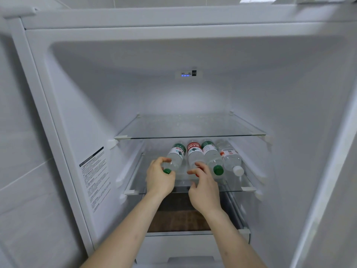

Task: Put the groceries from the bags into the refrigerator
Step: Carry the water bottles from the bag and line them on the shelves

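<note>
Four clear plastic water bottles lie side by side on the lower glass shelf (248, 185) of the white refrigerator (81, 113). Left hand (159, 177) grips the leftmost green-capped bottle (175, 158) at its neck. Right hand (204, 187), fingers loosely spread, touches the red-capped bottle (194, 154).

Two bare forearms reach in from the bottom edge, uncovered from below the elbow to the wrist, with no sleeve showing. The left hand (159, 179) and right hand (204, 190) are ungloved, slender-fingered, with short, plain nails. Neither wrist nor finger carries anything worn.

Both hands (161, 177) (204, 187) forward, fingers curled
</note>
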Demonstrator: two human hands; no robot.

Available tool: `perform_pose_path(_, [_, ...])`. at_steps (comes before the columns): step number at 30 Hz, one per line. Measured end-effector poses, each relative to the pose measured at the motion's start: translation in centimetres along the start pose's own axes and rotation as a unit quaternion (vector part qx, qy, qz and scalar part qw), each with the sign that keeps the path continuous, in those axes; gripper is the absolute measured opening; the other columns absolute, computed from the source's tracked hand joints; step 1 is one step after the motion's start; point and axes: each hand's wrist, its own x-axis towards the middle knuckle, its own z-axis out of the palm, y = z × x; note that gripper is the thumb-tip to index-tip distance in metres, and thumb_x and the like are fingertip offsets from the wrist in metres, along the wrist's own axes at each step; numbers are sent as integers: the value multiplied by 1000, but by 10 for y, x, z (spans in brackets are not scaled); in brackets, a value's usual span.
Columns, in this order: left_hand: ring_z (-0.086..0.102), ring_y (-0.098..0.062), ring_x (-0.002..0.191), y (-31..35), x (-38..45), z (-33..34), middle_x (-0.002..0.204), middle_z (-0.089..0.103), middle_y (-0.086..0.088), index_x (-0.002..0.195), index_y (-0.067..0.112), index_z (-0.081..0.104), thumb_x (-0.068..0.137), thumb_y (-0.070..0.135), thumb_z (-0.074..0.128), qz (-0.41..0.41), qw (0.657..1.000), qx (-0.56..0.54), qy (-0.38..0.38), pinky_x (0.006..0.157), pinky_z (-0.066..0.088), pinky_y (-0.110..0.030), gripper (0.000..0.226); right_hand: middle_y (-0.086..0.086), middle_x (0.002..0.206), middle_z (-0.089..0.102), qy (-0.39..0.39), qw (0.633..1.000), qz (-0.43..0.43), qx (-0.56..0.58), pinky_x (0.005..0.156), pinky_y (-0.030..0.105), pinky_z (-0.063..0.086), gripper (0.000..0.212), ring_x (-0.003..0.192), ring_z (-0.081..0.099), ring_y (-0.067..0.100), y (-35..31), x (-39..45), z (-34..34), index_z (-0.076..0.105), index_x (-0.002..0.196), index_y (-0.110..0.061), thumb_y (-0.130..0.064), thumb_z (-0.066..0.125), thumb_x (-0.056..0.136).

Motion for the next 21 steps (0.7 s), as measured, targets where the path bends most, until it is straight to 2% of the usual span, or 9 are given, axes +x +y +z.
perform_pose_path(3, [64,-15,99,6,6,6,126,58,6,118,29,60,86,19,76,-4,1000,-10,-26,76,54,-24,37,-18,152,39,-2,1000,-4,-1,111,29,45,32,134,49,9,1,-1,1,65,116,-27,-4,65,94])
perform_pose_path(6, [61,-19,111,13,10,14,133,57,4,125,28,57,88,23,76,-4,998,-8,-58,90,57,-35,42,-19,152,39,-6,1000,-8,-1,112,30,45,31,134,49,8,1,-2,0,65,116,-28,-5,64,95])
perform_pose_path(8, [58,-20,116,17,13,18,134,56,4,127,27,57,88,25,75,-7,997,-11,-74,94,56,-38,43,-19,152,39,-11,1000,-9,2,112,33,45,31,135,48,8,1,-2,-1,65,117,-28,-5,63,95])
perform_pose_path(12, [60,-20,111,22,13,20,133,59,2,123,28,62,90,26,74,-13,997,-18,-78,87,55,-32,36,-19,153,38,-21,1000,-5,3,113,35,46,31,136,48,9,-2,-3,-3,65,118,-27,-6,64,96])
perform_pose_path(15, [59,-18,111,20,10,19,132,60,0,121,28,65,93,28,71,-9,995,-18,-96,82,50,-27,29,-19,153,37,-25,1000,-4,-1,114,34,44,30,137,47,10,-4,-4,-4,65,118,-27,-6,64,96])
perform_pose_path(18, [59,-18,118,20,4,7,127,65,3,114,32,68,96,28,65,-3,994,-19,-109,86,50,-30,19,-18,154,37,-27,1000,3,0,114,32,42,31,138,45,10,-6,-5,-6,65,118,-27,-6,64,96])
perform_pose_path(21, [61,-14,120,21,-14,-14,125,68,8,113,32,71,100,28,58,27,993,-33,-107,98,52,-32,19,-21,152,40,-27,997,28,65,114,30,43,35,134,46,3,-6,-5,-12,65,117,-29,-2,63,94])
